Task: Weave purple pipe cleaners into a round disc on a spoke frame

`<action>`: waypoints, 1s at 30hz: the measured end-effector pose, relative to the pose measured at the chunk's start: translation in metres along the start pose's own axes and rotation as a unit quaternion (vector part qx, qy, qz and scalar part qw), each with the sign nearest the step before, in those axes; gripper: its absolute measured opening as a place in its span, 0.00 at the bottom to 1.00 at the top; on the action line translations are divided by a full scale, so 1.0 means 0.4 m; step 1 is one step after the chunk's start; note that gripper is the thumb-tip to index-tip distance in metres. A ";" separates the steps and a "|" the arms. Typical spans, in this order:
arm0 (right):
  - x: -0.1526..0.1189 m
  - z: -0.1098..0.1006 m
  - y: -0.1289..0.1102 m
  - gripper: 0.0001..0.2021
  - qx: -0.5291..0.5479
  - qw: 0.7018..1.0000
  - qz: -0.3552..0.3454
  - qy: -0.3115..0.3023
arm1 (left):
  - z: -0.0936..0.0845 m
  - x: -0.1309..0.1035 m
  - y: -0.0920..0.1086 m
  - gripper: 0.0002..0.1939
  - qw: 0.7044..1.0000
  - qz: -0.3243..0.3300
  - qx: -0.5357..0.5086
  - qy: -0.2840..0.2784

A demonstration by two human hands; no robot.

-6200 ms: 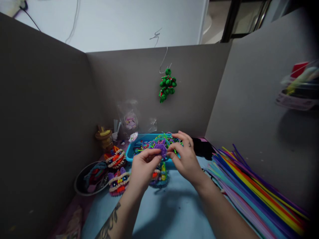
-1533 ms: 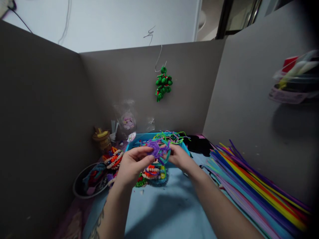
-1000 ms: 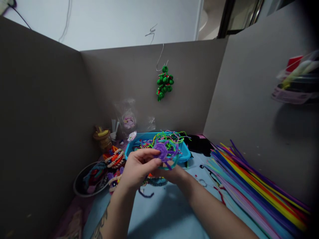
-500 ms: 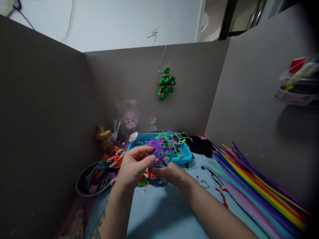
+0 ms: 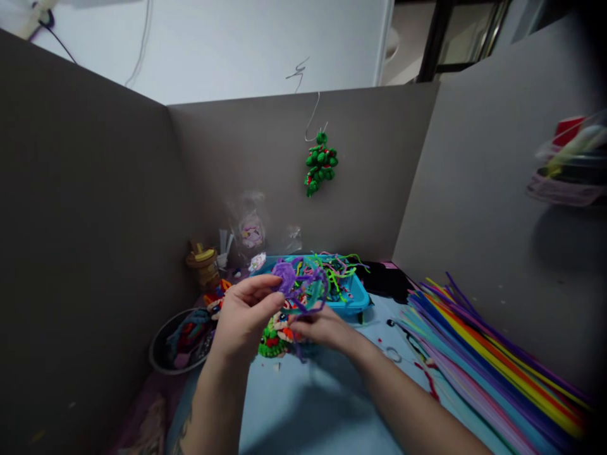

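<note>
My left hand pinches a purple pipe-cleaner piece between thumb and fingers, in mid-air above the table. Loose purple and teal strands loop out from its right side. Below those strands is my right hand, fingers closed near their lower end; exactly what lies between its fingertips is too small to make out. A green fuzzy figure sits on the table beneath the hands, beside an orange-and-cream one that my fingers partly cover.
Behind the hands stands a blue tray of coloured offcuts. Long pipe cleaners lie in a bundle at right. A metal bowl stands at left. Green leafy decoration hangs on the back panel; grey panels enclose the sides.
My left hand has shifted slightly left with the purple piece, and the hands are farther apart. The strands spread wider, and the green figure shows more. The view has tilted a little.
</note>
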State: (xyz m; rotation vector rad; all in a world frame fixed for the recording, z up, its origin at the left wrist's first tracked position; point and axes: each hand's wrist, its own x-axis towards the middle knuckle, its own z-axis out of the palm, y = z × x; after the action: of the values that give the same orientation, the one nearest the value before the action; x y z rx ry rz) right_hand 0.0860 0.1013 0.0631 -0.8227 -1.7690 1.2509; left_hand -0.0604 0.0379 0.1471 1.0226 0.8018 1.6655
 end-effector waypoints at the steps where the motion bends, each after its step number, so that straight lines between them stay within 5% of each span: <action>1: 0.003 -0.023 -0.005 0.05 -0.002 0.998 -0.006 0.057 | 0.000 0.001 -0.001 0.12 1.000 -0.001 0.030 0.002; 6: -0.010 -0.142 -0.053 0.10 0.018 0.944 -0.067 0.324 | 0.003 0.007 -0.004 0.11 0.986 -0.001 0.163 0.025; 9: -0.042 -0.148 -0.091 0.09 0.070 0.882 -0.181 0.429 | 0.005 0.010 -0.013 0.12 0.982 -0.003 0.185 0.025; 14: -0.096 -0.095 -0.125 0.05 -0.009 0.841 -0.322 0.433 | 0.005 0.010 -0.028 0.12 0.978 0.014 0.206 0.026; 18: -0.111 -0.092 -0.122 0.13 -0.189 0.814 -0.397 0.380 | 0.010 0.005 -0.029 0.12 0.980 0.014 0.197 0.021; 23: -0.107 -0.110 -0.121 0.20 -0.264 0.784 -0.431 0.359 | 0.019 0.003 -0.030 0.12 0.982 0.012 0.187 0.023; 26: -0.110 -0.100 -0.125 0.20 -0.261 0.798 -0.432 0.330 | 0.019 0.004 -0.032 0.13 0.980 0.022 0.194 0.024; 30: -0.110 -0.076 -0.137 0.08 -0.172 0.880 -0.317 0.308 | 0.021 0.006 -0.033 0.12 0.980 0.027 0.195 0.029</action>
State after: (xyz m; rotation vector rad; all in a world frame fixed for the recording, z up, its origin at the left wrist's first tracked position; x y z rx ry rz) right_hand 0.1302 0.0604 0.1105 -0.6447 -1.5339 0.1979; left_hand -0.0480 0.0442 0.1398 1.2775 1.1806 1.6237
